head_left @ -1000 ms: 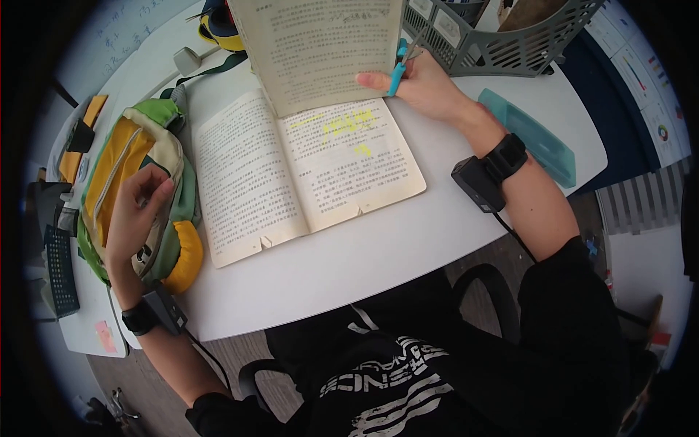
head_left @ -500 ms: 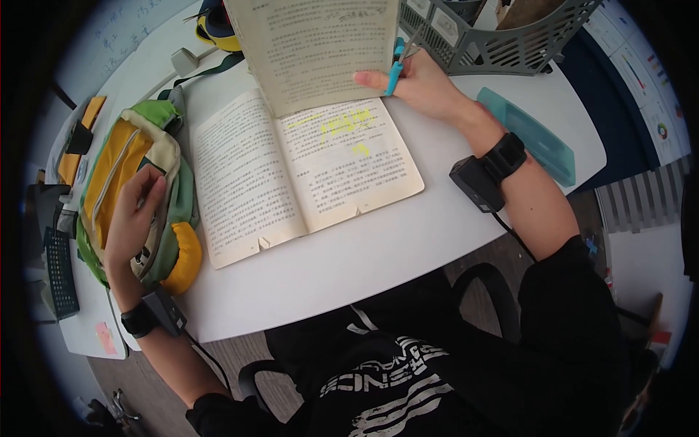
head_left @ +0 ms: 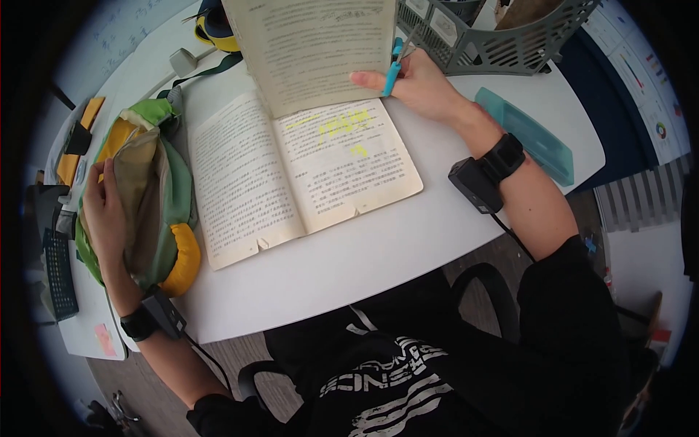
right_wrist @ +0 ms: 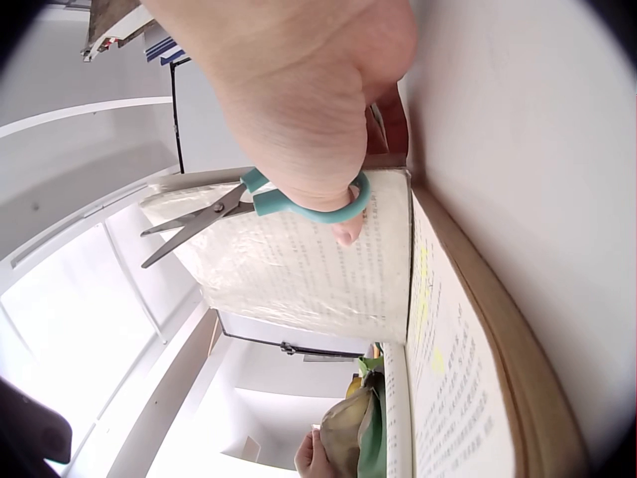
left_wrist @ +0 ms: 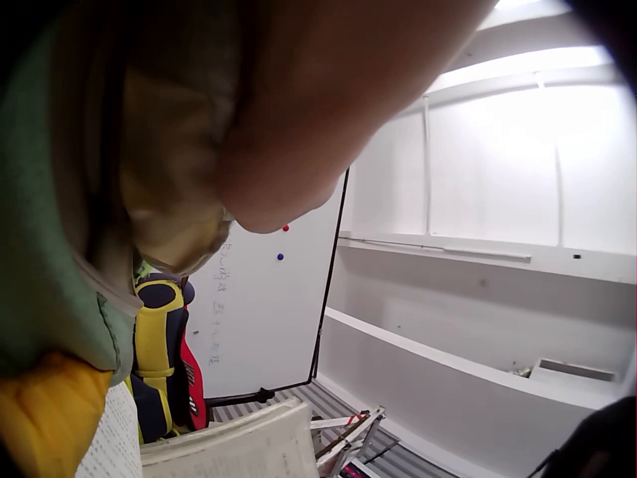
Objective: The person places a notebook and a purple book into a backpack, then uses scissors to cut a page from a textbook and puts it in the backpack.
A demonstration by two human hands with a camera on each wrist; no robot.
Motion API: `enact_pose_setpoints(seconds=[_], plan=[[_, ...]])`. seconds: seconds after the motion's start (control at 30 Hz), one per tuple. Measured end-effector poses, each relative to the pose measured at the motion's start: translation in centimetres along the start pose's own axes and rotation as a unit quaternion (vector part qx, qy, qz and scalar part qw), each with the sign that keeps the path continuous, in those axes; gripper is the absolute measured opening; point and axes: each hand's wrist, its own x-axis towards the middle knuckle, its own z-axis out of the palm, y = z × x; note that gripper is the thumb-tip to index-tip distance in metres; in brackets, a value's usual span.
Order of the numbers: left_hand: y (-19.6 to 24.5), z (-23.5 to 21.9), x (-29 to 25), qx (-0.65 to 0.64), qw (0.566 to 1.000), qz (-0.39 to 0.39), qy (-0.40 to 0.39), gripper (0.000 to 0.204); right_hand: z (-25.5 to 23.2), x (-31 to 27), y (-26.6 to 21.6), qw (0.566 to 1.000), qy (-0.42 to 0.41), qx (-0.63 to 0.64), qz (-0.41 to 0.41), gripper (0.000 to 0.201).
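Observation:
My left hand (head_left: 104, 211) pinches the near-left edge of a green, yellow and beige fabric bag (head_left: 182, 182), holding its mouth wide so the beige lining shows. The right wrist view also catches the bag (right_wrist: 348, 428) beyond the pages. My right hand (head_left: 429, 91) grips the side of an upright book (head_left: 320, 58), thumb across the printed page. Teal-handled scissors (right_wrist: 204, 219) hang from the same hand, a handle loop round the thumb and the blades apart. Below, an open book (head_left: 349, 178) with yellow highlighting lies flat on the table; the upright book stands over its far part.
A grey slotted basket (head_left: 502, 47) stands at the back right, and a translucent teal case (head_left: 528, 138) lies beside my right forearm. At the back left are a white block (head_left: 183, 60) and a yellow and dark blue object (head_left: 215, 30). The white table (head_left: 335, 255) curves in front.
My left hand has moved left from the bag's middle and drawn its flap aside, opening the mouth. My right hand, the scissors and the upright book stay nearly in place.

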Motion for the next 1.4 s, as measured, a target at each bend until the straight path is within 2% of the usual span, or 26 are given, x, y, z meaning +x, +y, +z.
enact_pose_setpoints(seconds=[0.1,0.17,0.4,0.47,0.5,0.57,0.6,0.67,0.7,0.77,0.8,0.83,0.9,1.0,1.13,1.2,1.23,1.3,1.4], plan=[[-0.5,0.1,0.2,0.000,1.000,0.017,0.016,0.029,0.0,0.0,0.1,1.000,0.013,-0.024,0.013,0.046],[-0.8,0.0,0.5,-0.043,0.998,-0.039,0.006,0.031,-0.2,0.0,-0.1,1.000,-0.004,-0.010,0.011,0.048],[-0.5,0.2,0.4,-0.067,0.997,-0.037,0.020,0.036,-0.1,0.0,0.1,1.000,0.002,-0.011,0.009,0.047],[0.0,0.0,-0.3,-0.041,0.998,-0.002,-0.056,0.042,-0.1,0.0,0.0,1.000,0.003,-0.010,0.012,0.046],[0.4,-0.1,-0.7,-0.041,0.998,-0.002,-0.056,0.042,-0.1,0.0,-0.1,1.000,0.003,-0.010,0.011,0.046],[1.4,-0.3,-1.4,-0.042,0.990,0.043,-0.129,0.049,-0.1,0.0,0.1,1.000,-0.001,-0.007,0.014,0.046],[2.2,-0.3,-1.7,-0.042,0.990,0.043,-0.129,0.049,-0.1,0.0,0.1,1.000,-0.001,-0.007,0.014,0.046],[3.3,-0.6,-2.2,-0.076,0.977,0.011,-0.201,0.052,-0.1,0.1,0.3,1.000,-0.002,-0.008,0.005,0.045],[3.2,-1.2,-2.0,-0.075,0.976,0.012,-0.202,0.052,-0.1,0.1,0.2,1.000,-0.001,-0.008,0.005,0.045],[2.8,-2.6,-1.5,-0.065,0.921,-0.081,-0.376,0.051,-0.2,0.0,-0.1,1.000,-0.008,0.020,0.015,0.044],[2.8,-3.2,-1.8,-0.073,0.916,-0.079,-0.387,0.041,-0.2,-0.1,-0.1,1.000,-0.007,0.019,0.016,0.044],[2.6,-3.3,-2.1,-0.073,0.915,-0.079,-0.388,0.041,-0.2,-0.1,0.0,1.000,-0.007,0.004,0.016,0.045],[2.0,-3.5,-2.2,-0.011,0.929,-0.046,-0.368,0.028,-0.2,0.0,0.1,1.000,-0.005,-0.010,0.016,0.045],[3.3,-3.7,-2.1,0.031,0.938,-0.026,-0.344,0.018,-0.2,0.1,0.3,1.000,-0.011,-0.017,0.010,0.046],[2.7,-4.1,-2.4,0.030,0.947,-0.023,-0.318,0.016,-0.1,0.0,-0.2,1.000,-0.003,-0.018,0.024,0.046],[0.9,-3.9,-2.6,-0.013,0.974,-0.004,-0.227,0.013,-0.4,-0.2,-0.6,0.999,-0.002,-0.019,0.028,0.046],[0.5,-3.6,-2.5,-0.007,0.975,-0.004,-0.223,0.013,-0.5,-0.2,-1.2,0.998,-0.003,-0.037,0.043,0.046],[-0.2,-3.9,-1.9,-0.045,0.987,0.009,-0.155,0.009,0.2,0.0,-1.4,0.998,-0.012,-0.039,0.041,0.046],[1.9,-3.9,-1.5,0.053,0.997,-0.028,-0.038,0.011,0.7,0.0,-0.9,1.000,0.014,-0.002,-0.013,0.041]])
